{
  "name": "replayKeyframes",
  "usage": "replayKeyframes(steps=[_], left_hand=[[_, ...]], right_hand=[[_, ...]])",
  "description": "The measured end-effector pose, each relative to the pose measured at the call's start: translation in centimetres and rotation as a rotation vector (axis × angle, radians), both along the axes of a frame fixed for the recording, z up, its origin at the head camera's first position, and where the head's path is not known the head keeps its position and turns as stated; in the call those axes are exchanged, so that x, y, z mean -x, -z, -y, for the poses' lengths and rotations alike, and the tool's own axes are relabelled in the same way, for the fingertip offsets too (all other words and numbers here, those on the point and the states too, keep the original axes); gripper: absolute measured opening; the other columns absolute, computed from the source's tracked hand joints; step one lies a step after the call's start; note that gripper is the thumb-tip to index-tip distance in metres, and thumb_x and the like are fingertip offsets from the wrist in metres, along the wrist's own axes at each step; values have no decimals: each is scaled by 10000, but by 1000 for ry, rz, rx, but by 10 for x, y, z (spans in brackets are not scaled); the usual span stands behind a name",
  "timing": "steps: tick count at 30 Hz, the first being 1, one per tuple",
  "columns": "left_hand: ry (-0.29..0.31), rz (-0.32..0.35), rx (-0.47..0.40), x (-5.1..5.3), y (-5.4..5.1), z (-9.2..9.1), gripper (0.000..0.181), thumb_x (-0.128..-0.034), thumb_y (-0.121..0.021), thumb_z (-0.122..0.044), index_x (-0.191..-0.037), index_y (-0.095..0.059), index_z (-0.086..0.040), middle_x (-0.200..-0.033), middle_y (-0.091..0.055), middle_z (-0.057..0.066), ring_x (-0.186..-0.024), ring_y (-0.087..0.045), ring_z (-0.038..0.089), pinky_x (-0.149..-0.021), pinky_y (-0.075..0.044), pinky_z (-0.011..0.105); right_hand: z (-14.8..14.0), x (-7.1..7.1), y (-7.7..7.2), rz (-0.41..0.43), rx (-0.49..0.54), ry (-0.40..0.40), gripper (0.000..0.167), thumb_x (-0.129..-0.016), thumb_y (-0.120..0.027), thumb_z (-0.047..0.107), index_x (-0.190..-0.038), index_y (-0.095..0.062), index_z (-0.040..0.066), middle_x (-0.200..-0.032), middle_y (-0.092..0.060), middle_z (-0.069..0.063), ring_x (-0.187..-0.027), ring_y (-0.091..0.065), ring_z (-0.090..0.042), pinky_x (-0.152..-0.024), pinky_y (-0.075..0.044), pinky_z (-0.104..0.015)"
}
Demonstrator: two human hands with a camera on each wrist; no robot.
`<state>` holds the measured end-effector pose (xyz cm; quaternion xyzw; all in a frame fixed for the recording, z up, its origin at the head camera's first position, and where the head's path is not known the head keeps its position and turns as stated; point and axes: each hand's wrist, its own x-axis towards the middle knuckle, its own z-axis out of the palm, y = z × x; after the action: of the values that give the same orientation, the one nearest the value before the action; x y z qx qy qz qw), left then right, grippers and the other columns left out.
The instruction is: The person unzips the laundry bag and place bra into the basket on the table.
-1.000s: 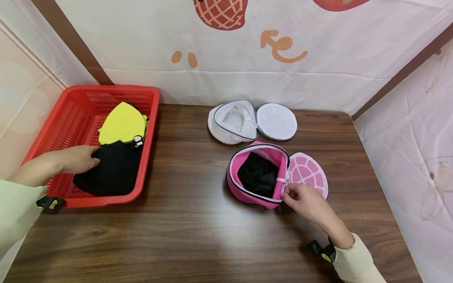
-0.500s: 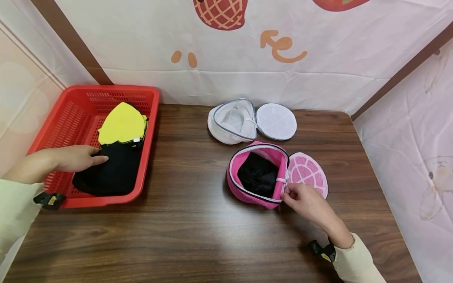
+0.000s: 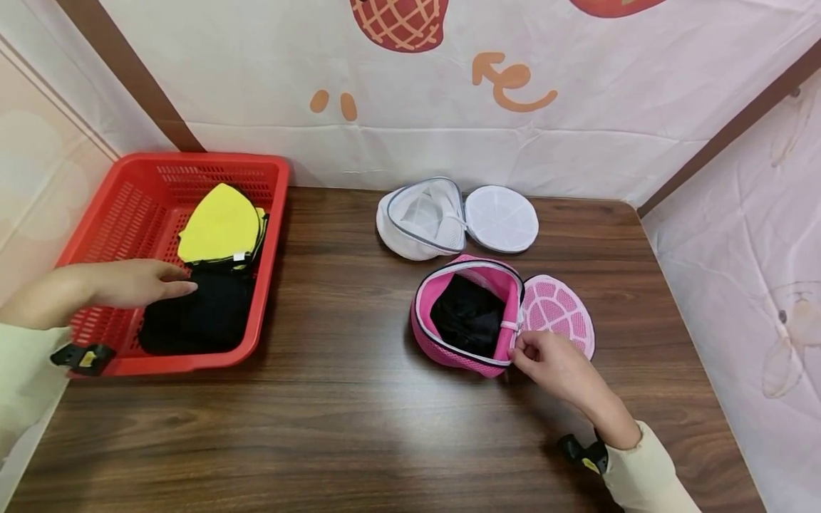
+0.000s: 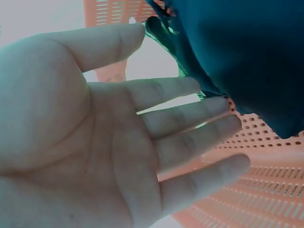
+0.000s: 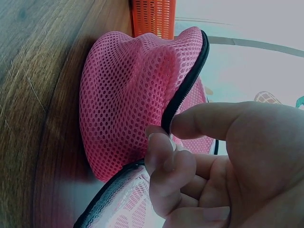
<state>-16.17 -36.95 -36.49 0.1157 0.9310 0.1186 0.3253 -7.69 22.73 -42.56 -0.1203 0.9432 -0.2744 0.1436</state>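
My left hand (image 3: 137,281) is over the red plastic basket (image 3: 278,192), fingers straight and thumb spread in the left wrist view. Its fingertips are at the black cloth (image 3: 205,320) in the basket; whether they touch it is unclear. A yellow cloth with black trim (image 3: 218,224) and a small white tag lies behind the black one. With thumb and forefinger, my right hand (image 3: 558,367) pinches the zippered rim of a pink mesh laundry bag (image 5: 123,95). The bag stands unzipped, its round lid (image 3: 561,313) laid out to the right. Bunched black fabric (image 3: 468,317) fills its inside.
Behind the pink bag is a white mesh laundry bag (image 3: 410,242), also unzipped, with its round lid (image 3: 502,219) flat beside it. Brown wood-grain table (image 3: 359,427) lies under everything. A printed cloth wall (image 3: 577,142) rises at the back.
The left hand's fingers have straightened and the hand has shifted slightly left. The black cloth in the basket has changed shape, its left edge drawn in. The right hand keeps its place.
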Motion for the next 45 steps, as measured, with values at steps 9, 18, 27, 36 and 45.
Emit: replayKeyframes(steps=[9,18,27,36,45], left_hand=[[26,-45,-60,0,-22,-21,609,-1060,-545,-337,-1396,-460,164,-1366,-500,398,-1239,-486,567,-952,-453,694],[92,-102,-215,0,-61,-78,543,-1023,-632,-303,-1441,-510,22,-1328,-629,126,-1206,-596,322,-976,-518,562],[228,-45,-400,-4,-85,-151,423,-1029,-627,-286,-1408,-584,-104,-1308,-660,17,-1113,-664,154,-940,-565,393],[363,-60,-506,2,-82,-207,302,-1030,-623,-224,-1310,-653,-114,-1232,-679,6,-1093,-671,146,-977,-549,404],[441,4,-676,-3,-51,-267,278,-1018,-618,-117,-1271,-638,-4,-1170,-701,58,-1076,-662,133,-968,-536,292]], right_hand=[[0,2,1,-17,-5,-7,210,-939,-695,152,-745,-619,179,-586,-467,82,-544,-424,-83,-479,-351,-244],[1,3,-1,-19,-5,-5,221,-950,-694,177,-743,-614,184,-593,-472,82,-550,-427,-87,-480,-354,-249],[2,3,-4,-15,9,0,209,-958,-695,210,-759,-633,194,-603,-485,84,-562,-432,-90,-484,-360,-256],[2,3,-2,-5,5,13,204,-943,-707,198,-752,-636,187,-598,-493,74,-553,-446,-103,-481,-385,-257],[3,1,-3,6,21,7,182,-953,-700,210,-781,-652,178,-612,-495,69,-565,-442,-104,-487,-383,-260]])
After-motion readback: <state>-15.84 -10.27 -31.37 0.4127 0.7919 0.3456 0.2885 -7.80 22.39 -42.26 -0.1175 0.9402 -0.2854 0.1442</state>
